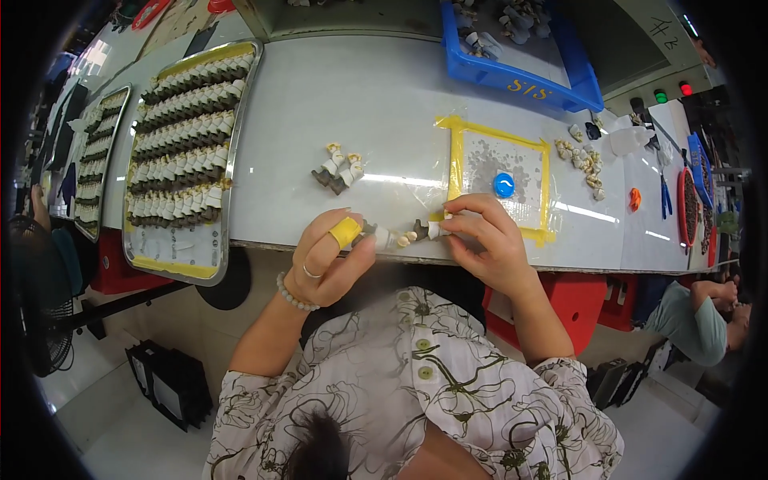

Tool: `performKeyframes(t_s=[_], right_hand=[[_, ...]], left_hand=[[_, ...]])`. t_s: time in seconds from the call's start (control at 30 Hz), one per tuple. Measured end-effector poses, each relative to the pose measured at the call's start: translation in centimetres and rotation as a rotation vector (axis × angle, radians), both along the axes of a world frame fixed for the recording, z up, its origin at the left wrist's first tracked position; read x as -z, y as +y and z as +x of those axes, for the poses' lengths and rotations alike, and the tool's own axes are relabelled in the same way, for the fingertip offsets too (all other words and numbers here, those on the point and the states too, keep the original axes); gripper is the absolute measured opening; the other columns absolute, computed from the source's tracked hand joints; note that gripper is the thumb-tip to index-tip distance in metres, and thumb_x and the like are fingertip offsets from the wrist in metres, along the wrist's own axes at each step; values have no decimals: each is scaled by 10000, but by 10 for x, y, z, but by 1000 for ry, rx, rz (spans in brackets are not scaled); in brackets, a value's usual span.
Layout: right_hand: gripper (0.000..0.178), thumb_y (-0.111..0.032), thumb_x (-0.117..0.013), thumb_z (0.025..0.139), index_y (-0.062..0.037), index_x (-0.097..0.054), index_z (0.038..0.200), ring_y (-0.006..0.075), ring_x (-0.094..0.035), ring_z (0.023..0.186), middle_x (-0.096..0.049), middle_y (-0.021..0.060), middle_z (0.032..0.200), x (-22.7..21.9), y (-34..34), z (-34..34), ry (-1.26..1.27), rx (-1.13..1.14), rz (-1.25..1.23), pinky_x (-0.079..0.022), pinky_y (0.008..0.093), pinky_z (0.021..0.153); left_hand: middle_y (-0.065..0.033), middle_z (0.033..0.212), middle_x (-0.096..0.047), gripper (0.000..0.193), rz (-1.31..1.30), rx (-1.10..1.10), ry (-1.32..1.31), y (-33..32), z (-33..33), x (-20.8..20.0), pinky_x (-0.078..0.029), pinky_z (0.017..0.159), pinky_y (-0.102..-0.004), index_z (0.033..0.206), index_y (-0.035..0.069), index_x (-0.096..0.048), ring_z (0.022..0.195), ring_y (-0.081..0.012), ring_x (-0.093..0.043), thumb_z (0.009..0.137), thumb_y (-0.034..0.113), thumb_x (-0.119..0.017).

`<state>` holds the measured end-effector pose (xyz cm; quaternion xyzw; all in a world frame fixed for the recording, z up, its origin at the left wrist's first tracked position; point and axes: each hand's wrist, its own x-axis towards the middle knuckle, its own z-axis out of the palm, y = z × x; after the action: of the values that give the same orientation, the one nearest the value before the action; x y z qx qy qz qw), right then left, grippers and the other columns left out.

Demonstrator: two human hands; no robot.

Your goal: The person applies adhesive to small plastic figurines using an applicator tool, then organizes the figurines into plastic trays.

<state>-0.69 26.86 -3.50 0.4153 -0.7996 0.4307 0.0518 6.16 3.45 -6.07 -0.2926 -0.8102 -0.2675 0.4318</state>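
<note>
At the near edge of the table, my left hand (332, 254) pinches a small white doll figurine (384, 237), its pale rounded end pointing right. A band of yellow tape wraps one of that hand's fingers. My right hand (490, 242) is closed on a second figurine (430, 230), white with a dark end, which meets or nearly meets the first. Fingers partly cover both. Beyond my left hand lie a couple of loose figurines (344, 170) with white bodies and dark lower parts. A round blue cap (503, 185) sits inside a yellow-taped square (547, 192), beyond my right hand.
On the left stands a metal tray (214, 270) with rows of figurines, and another tray (122, 108) beyond it. A blue bin (520, 84) holds more parts at the back. Small pale pieces (588, 164) lie to the right. A red stool (572, 308) is below the table.
</note>
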Motion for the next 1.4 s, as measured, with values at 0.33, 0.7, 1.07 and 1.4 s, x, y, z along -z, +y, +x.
performKeyframes(t_s=[0.33, 0.7, 1.07, 1.4], right_hand=[[322, 97, -653, 585, -40, -585, 868, 281, -584, 883, -575, 117, 987, 2, -10, -2, 181, -72, 50, -494, 347, 735], [338, 100, -645, 575, -35, -581, 878, 286, -584, 873, -576, 125, 998, -1, -15, -1, 210, -78, 42, -495, 350, 731], [371, 80, -609, 567, -35, -586, 920, 307, -564, 878, -550, 124, 962, -1, -18, 0, 191, -91, 26, -488, 369, 735], [325, 77, -615, 577, -25, -570, 883, 305, -563, 882, -549, 125, 975, 0, -21, 0, 174, -91, 29, -483, 366, 737]], left_hand=[[-133, 1152, -443, 389, 83, -23, 134, -7, 2, 1, -548, 695, -380, 1054, 57, -492, 918, -325, -572, 752, 103, -733], [-217, 1153, -449, 303, 421, 20, -1, -5, 4, 2, -535, 771, -419, 983, -6, -431, 964, -394, -594, 740, -169, -510], [-239, 1178, -449, 240, 725, 39, -112, 11, 5, 2, -525, 806, -406, 1062, 35, -379, 913, -341, -622, 862, -54, -476], [-230, 1193, -440, 240, 941, 78, -198, 13, 5, 5, -517, 817, -392, 1040, 30, -381, 968, -338, -606, 864, 10, -543]])
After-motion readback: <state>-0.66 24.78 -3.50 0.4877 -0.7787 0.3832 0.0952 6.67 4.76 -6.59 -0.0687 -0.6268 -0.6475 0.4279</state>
